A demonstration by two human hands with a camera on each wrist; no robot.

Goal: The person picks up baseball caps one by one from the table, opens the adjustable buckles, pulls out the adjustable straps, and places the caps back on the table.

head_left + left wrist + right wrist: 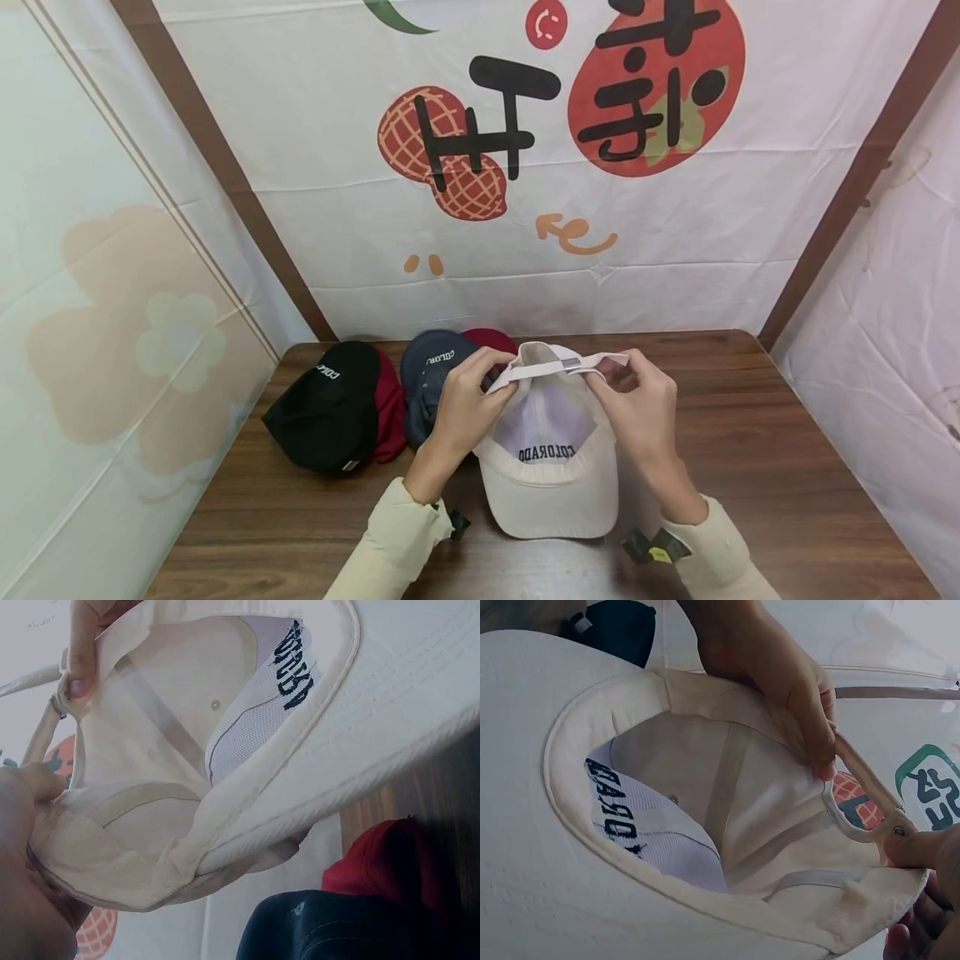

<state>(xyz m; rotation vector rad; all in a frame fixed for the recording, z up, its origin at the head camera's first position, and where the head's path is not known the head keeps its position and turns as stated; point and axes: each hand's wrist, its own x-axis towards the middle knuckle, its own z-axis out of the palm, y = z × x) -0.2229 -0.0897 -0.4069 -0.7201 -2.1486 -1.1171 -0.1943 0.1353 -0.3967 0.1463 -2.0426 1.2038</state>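
Both hands hold a cream baseball cap (551,500) with its inside facing up and its brim toward the body. Dark letters reading COLORADO show on the inner lining. My left hand (468,400) pinches the back edge at the left end of the strap (536,371), thumb inside the cap. At the other end, my right hand (641,408) grips the edge and strap beside the metal buckle (572,364). In the right wrist view the strap arches over the back opening, with the right thumb (915,849) pressed close to the buckle.
To the left on the wooden table (750,467) lie a black cap (322,417) against a dark red one (388,408), and a navy cap (431,375). Another red cap (491,337) sits behind. Printed cloth walls (675,250) enclose the back and sides.
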